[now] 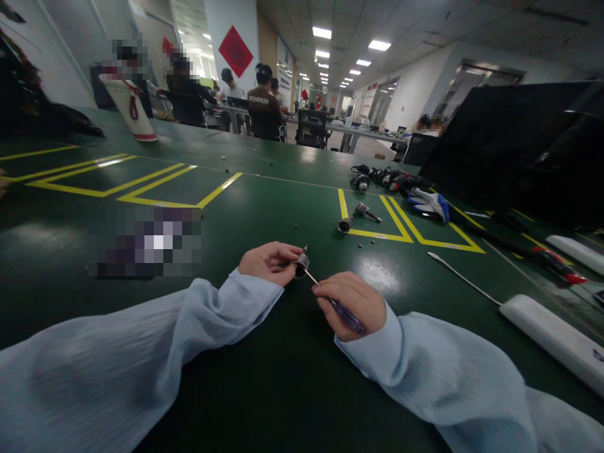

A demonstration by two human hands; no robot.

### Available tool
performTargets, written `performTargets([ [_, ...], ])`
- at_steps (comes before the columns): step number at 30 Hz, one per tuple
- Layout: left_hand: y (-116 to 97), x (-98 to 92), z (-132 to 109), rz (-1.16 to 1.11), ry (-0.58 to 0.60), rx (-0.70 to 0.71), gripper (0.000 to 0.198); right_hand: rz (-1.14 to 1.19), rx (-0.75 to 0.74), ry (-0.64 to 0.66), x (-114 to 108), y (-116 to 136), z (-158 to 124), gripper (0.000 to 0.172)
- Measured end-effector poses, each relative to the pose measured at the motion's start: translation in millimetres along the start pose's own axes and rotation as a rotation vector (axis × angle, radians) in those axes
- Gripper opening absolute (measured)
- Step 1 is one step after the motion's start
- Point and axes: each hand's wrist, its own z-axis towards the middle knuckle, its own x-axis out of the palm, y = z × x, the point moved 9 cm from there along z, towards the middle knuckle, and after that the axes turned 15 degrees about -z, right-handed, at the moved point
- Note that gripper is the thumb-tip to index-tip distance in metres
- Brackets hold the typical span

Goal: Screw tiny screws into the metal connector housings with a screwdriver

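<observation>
My left hand [271, 263] pinches a small grey metal cup-shaped part [301, 272] between thumb and fingers, its open end facing me. A screwdriver [348, 316] with a clear purple handle lies in my closed right hand [353, 301]. Its thin shaft points up and left into the mouth of the metal part; whether the tip touches anything inside is hidden. A short pointed piece sticks out on the far side of the part. Beyond my hands, a similar metal cup [345, 225] and a metal piece with a thin stem [367, 212] rest by a yellow-taped square.
Several tiny dark bits are scattered on the green table [264, 220]. A blurred-out object [151, 242] lies to the left. Gloves [428, 204] and dark cables are at the back right. A white power strip [552, 333] lies at the right, with a white paper cup [129, 107] far left.
</observation>
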Motion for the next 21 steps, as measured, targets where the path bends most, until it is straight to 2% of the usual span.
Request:
performTargets([
  [14,-1,-0.7,-1,-0.015,-0.016,0.063,0.005,-0.113,-0.114,-0.008,0,15,1,0.011],
  [21,0,-1.0,0,0.014,-0.008,0.058,0.006,-0.137,-0.113,-0.015,-1,16,1,0.011],
])
